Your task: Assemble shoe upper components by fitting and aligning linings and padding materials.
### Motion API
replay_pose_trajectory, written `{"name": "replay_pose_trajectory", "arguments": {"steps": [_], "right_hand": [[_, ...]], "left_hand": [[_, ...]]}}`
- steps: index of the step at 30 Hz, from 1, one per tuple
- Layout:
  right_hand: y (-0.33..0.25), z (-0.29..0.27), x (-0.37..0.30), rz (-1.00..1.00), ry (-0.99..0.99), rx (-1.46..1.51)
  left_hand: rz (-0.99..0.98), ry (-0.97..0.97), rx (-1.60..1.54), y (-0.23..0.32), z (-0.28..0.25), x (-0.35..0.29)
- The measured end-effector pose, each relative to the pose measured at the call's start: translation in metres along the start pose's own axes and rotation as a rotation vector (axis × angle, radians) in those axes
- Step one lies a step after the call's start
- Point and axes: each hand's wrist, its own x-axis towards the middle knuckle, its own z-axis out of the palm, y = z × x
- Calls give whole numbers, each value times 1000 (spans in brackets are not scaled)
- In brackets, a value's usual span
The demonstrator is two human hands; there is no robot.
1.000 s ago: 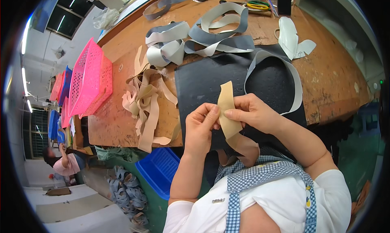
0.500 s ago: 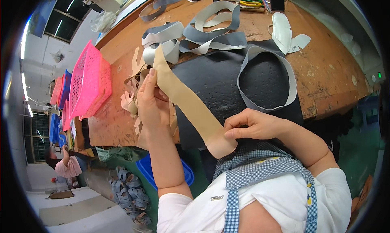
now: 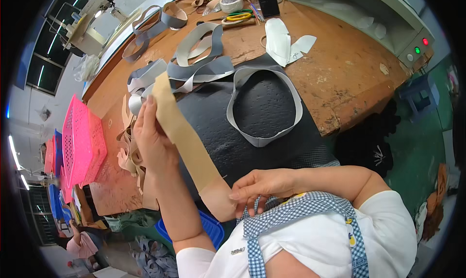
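Note:
A long tan strip of material (image 3: 189, 142) stretches slantwise between my two hands, its lower end a paler, pinkish beige. My left hand (image 3: 158, 144) is closed on its upper part, thumb along the edge. Down by my apron, my right hand (image 3: 259, 187) pinches the lower end at its edge. Beneath the strip lies a black mat (image 3: 208, 108). On that mat, to the right, stands a closed grey band loop (image 3: 297, 114). A heap of tan and pinkish strips (image 3: 130, 152) lies left of my left hand, partly hidden by it.
Grey and white band loops (image 3: 213, 69) lie beyond the mat. White pattern pieces (image 3: 278, 42), yellow-handled scissors (image 3: 239, 17) and a tape roll (image 3: 231, 4) sit farther back. Left of the wooden table (image 3: 335, 72) is a pink basket (image 3: 85, 142); a blue basket (image 3: 213, 229) is below.
The view has swung, so table things sit farther left in the picture. Both hands keep hold of the strip, and its lower end has come down closer to my apron.

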Motion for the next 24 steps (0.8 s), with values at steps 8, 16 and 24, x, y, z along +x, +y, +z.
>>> {"name": "replay_pose_trajectory", "arguments": {"steps": [8,16,24], "right_hand": [[-17,6,-53,-458,111,227],[-17,13,-108,-1106,575,74],[9,12,-91,-1397,840,-238]], "left_hand": [[108,-281,511,-20,55,11],[-74,-606,751,7,54,-97],[-177,-492,277,-37,97,-119]]}}
